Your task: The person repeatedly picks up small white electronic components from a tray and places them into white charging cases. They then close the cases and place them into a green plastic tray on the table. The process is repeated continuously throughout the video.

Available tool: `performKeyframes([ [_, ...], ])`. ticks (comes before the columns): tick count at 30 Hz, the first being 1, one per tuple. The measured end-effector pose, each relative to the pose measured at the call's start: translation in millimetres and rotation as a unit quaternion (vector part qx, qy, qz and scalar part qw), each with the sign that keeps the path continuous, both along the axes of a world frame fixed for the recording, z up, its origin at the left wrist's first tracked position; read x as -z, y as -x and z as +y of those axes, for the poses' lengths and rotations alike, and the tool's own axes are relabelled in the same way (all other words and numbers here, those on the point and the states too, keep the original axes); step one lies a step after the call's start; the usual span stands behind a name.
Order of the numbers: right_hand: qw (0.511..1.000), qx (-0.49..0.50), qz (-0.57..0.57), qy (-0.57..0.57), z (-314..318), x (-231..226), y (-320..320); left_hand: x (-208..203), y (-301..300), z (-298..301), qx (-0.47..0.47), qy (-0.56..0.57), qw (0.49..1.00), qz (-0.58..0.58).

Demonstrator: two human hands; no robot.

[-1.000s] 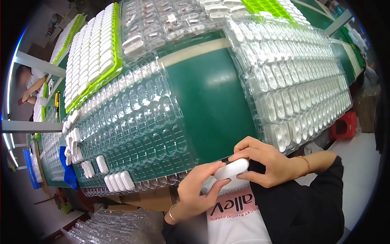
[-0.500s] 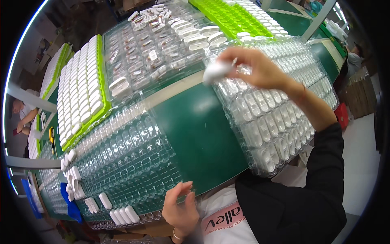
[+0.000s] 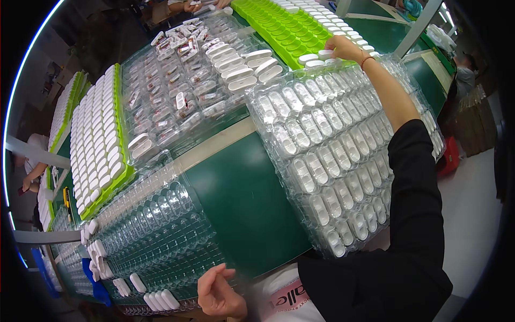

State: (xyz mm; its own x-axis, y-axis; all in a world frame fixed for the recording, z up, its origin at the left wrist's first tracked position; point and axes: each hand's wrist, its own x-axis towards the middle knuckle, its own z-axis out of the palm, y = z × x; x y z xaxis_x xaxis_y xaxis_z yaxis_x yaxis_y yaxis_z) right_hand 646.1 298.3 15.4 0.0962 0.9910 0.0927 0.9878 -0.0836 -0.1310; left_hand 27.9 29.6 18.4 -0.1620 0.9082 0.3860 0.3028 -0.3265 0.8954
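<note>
1. Right hand [image 3: 346, 49]: arm stretched out over the loaded trays; thumb and fingertips drawn together, almost no gap, apparently pinching one end of a white case
2. White case [image 3: 325, 54]: at the near end of the green tray, beside others of its kind; held by the end, it seems, to leave the rest of its length free; whether it is fully seated cannot be told
3. Left hand [image 3: 221, 298]: by the edge of the table [image 3: 241, 209]; fingers half curled, loosely apart, nothing seen in them; probably at rest, one hand being enough for the reach
4. Green tray [image 3: 284, 35]: part filled, bare hollows showing; the rounded hollows presumably keep cases in line and apart
5. Loaded trays [image 3: 300, 202]: clear plastic, under the right forearm; white shells in rows, hollow side up, likely for easy access
6. Row of cases [image 3: 161, 301]: four, side by side, at lower left, perhaps grouped for easy picking
7. Differences from half a second ago: right hand then held a blurred white piece above the far corner of the loaded trays, now it is farther out, at the green tray; left hand stays near the table edge, still loosely curled; row of cases unchanged in number
</note>
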Motion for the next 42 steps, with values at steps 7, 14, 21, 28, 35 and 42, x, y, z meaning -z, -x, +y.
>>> performKeyframes([
  [7, 0.997, -0.030, -0.034, 0.065, 20, -7, 1, -4, 13, 8, -0.004, -0.017, 0.999, 0.029],
  [14, 0.986, -0.096, 0.129, -0.041, -29, -33, 56, -13, 166, 44, -0.264, -0.008, 0.838, 0.477],
  [21, 0.963, -0.251, 0.078, -0.053, -133, -74, 288, -1, 308, 31, -0.382, 0.171, 0.782, 0.462],
  [28, 0.947, -0.309, 0.070, -0.054, -183, -87, 344, 18, 282, 32, -0.320, 0.170, 0.808, 0.464],
  [35, 0.959, -0.217, 0.174, -0.050, -209, -89, 326, 34, 286, 48, -0.316, 0.042, 0.786, 0.529],
  [42, 0.952, -0.003, 0.305, 0.009, -279, -81, 282, -14, 77, -2, -0.056, 0.008, 0.997, 0.054],
])
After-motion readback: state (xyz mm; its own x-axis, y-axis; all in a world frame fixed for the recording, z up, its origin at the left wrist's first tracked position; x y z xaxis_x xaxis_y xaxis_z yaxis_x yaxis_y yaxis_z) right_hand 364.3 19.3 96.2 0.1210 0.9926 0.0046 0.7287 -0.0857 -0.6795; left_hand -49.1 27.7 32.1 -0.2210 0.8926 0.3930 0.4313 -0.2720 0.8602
